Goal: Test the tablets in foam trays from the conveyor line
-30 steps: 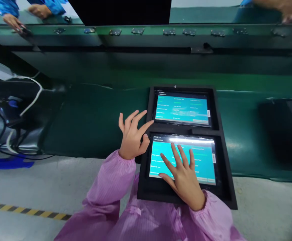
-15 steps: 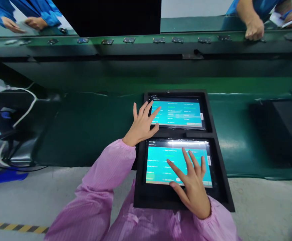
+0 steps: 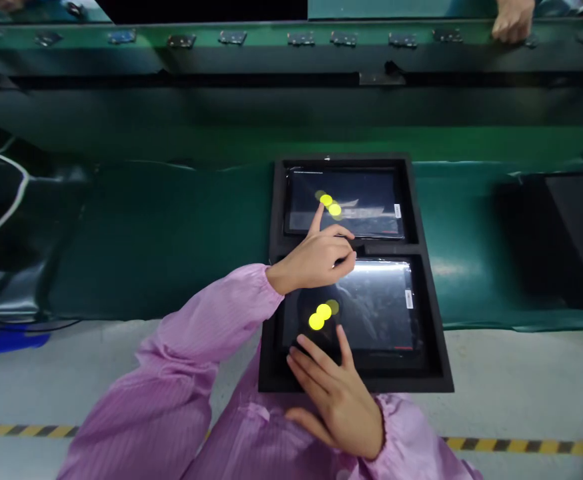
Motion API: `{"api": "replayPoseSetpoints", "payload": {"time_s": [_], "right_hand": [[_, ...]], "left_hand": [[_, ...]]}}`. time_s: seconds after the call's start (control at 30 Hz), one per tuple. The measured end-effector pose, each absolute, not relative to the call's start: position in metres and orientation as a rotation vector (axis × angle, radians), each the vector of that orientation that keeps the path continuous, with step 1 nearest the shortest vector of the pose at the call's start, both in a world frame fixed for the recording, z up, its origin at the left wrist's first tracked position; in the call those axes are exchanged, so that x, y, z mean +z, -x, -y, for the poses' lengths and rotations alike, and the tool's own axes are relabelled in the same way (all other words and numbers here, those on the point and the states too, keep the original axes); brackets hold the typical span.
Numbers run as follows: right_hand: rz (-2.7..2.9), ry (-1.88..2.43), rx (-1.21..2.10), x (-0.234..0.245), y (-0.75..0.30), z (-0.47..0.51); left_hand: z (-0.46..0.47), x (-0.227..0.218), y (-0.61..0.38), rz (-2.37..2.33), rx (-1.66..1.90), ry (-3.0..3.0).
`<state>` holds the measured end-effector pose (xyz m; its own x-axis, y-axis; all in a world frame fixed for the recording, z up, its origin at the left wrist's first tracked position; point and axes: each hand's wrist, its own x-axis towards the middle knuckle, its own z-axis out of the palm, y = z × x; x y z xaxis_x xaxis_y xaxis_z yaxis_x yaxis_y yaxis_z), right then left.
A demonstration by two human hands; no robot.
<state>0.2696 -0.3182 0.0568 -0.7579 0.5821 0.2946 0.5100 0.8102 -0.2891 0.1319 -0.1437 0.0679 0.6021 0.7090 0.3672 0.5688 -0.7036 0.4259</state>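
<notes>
Two tablets lie one above the other in a black two-compartment tray (image 3: 396,385). The far tablet (image 3: 366,190) shows a dark screen with bright yellow dots. My left hand (image 3: 316,257) reaches over it with the index finger stretched to the dots and the other fingers partly bent; it holds nothing. The near tablet (image 3: 379,313) also has a dark screen with yellow dots. Over its lower left part and the tray's front edge, my right hand (image 3: 339,400) is spread and holds nothing. Whether its fingertips touch the glass, I cannot tell.
The tray rests on a green-covered bench (image 3: 171,233), its front part over my lap. A dark box-like object (image 3: 561,233) is on the right. White cable (image 3: 21,187) hangs at left. Small circuit boards (image 3: 344,39) line the far ledge, near another person's hand (image 3: 514,20).
Both screens went from turquoise menus to dark with yellow dots. My left hand moved right and down, now with its index finger pointing. My right hand moved left and down. The view tilted downward.
</notes>
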Motion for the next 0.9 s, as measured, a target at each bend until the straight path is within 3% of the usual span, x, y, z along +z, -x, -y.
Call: {"api": "replayPoseSetpoints", "payload": {"time_s": [0.17,0.23,0.37,0.57,0.77,0.9], "right_hand": [[2.617,0.922,0.174,0.056,-0.279,0.307],[2.637,0.980,0.161,0.053,-0.277,0.303],[2.647,0.985,0.119,0.050,-0.271,0.301],[2.575,1.020,0.062,0.052,-0.277,0.305],[2.551,1.103,0.121,0.048,-0.300,0.306],[2.417,1.272,0.137,0.049,-0.323,0.292]], "left_hand": [[0.169,0.074,-0.078,-1.419,1.316,-2.421],[0.174,0.071,-0.055,-1.610,1.365,-2.437],[0.172,0.060,-0.034,-1.742,1.025,-2.589],[0.152,0.057,-0.042,-1.564,0.547,-2.673],[0.152,0.070,-0.037,-1.553,0.853,-2.615],[0.147,0.066,-0.049,-1.605,0.753,-2.483]]}}
